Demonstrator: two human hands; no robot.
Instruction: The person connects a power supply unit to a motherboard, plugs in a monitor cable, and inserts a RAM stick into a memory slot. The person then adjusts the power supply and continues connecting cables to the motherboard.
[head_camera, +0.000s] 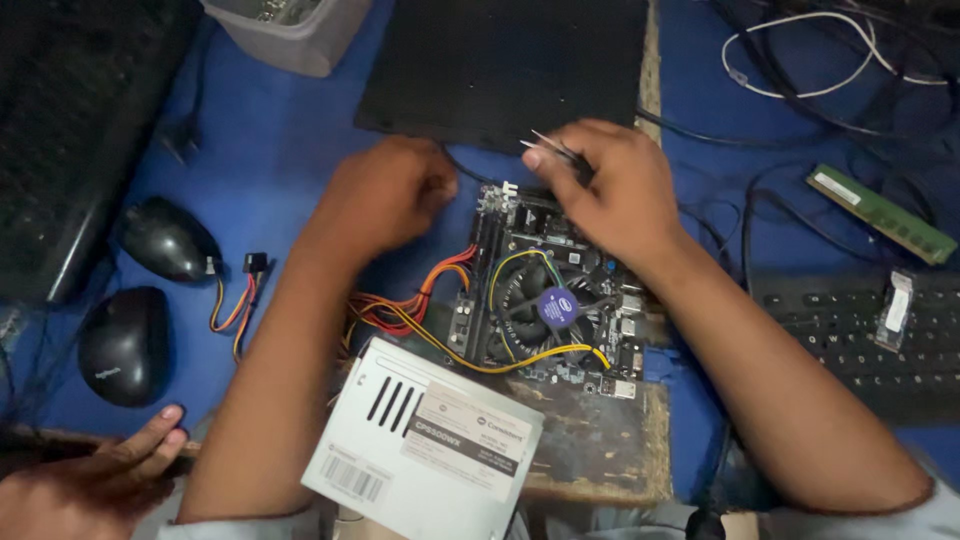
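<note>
Fingers of right hand: pinched on thin metal tweezers, tips projecting past far edge of motherboard. Fingers of left hand: curled into loose fist at board's far left corner; whether anything held, cannot tell.

Motherboard: flat on wooden slab at centre of blue worktop, round cooler fan in middle. Yellow, orange and red wire bundle running from white power supply box, near edge, across to board.

Risks, as judged:
- Metal tips slipping onto bare pins or traces; short or scratch, worse if supply live.
- Left forearm lying over wire bundle; snagging and tugging connector loose.
- Supply box overhanging near edge; knocked down by elbow, dragging board along.

Also present: two black mice at left, loose green memory stick and black keyboard at right, another person's hand resting at lower left corner.
</note>
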